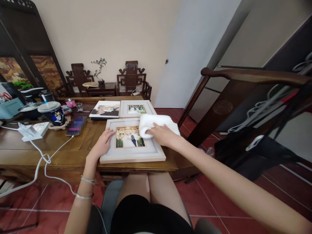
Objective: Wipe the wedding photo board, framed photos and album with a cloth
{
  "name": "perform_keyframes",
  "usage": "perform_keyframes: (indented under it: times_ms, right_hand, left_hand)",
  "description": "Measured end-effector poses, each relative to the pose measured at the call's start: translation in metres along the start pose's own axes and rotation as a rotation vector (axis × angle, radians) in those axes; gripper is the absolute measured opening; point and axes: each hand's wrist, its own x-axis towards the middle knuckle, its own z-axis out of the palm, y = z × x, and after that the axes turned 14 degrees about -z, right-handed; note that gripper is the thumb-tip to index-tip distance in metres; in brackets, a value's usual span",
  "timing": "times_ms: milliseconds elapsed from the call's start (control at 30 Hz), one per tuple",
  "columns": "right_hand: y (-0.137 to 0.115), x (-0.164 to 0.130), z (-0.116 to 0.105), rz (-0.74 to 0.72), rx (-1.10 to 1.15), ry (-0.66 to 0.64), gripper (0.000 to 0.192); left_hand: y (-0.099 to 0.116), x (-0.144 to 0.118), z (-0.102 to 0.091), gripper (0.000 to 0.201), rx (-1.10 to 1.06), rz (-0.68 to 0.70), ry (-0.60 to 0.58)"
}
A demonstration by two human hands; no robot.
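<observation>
White cloth (161,119) in right fingers (157,128); framed photo (130,138) under left fingers (109,132).

A person in black shorts (146,213), with a banded left forearm (79,208).
A thin, pale greenish band (87,179) circles it closer to the left hand (103,143); a smooth, silvery bangle (84,197) sits farther up toward the elbow. The right forearm (219,172) is bare. The shorts stop high on the thighs (135,185), near in the scene.
</observation>
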Motion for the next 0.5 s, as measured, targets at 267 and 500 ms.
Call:
perform_keyframes:
  times_ms: [267,500]
  right_hand:
    - [0.012,0.004,0.012,-0.105,0.011,0.083,0.065]
    - [-0.034,-0.081,0.021,-0.199,0.180,-0.007,0.073]
  left_hand:
    - [0.006,-0.002,0.002,0.047,-0.053,-0.016,0.089]
    - [0.008,-0.001,0.004,0.055,-0.279,-0.306,0.236]
